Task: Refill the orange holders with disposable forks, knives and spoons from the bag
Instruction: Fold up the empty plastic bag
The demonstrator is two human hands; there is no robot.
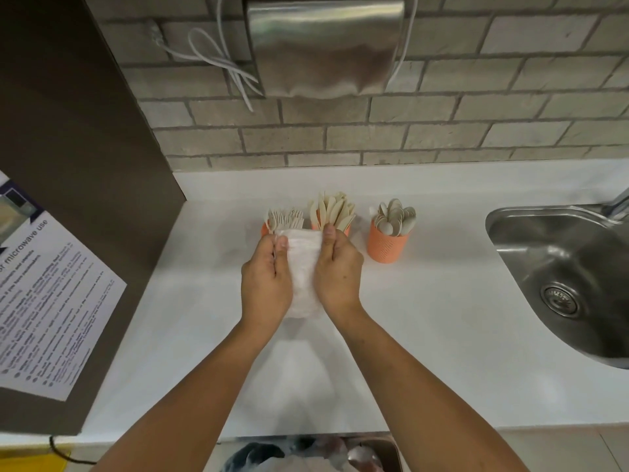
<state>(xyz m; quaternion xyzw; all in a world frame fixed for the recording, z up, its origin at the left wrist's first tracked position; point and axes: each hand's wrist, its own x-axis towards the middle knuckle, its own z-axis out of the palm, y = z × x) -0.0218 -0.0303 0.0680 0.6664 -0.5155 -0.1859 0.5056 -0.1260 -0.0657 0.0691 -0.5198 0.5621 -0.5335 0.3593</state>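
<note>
One white bag [303,267] is being gripped between two hands just above the worktop [425,335], a little in front of the holders. The left hand [267,277] is being curled round the bag's left side, with its thumb laid on the front. The right hand [338,270] is being curled round the bag's right side, with its thumb pressed near the top corner. What the bag is carrying cannot be told.

Three orange holders are being shown in one row near the worktop's back edge, about midway along it. The left holder [264,229], bristling with forks [286,218], is being mostly hidden by the bag. The middle holder [347,229], packed with knives [332,209], is being partly covered by the right hand. The right holder [388,245], heaped with spoons [396,216], is being left uncovered, apart from both hands. The pieces are too crowded to be counted.

One steel sink [561,267] is being shown set into the worktop at its right edge.
</note>
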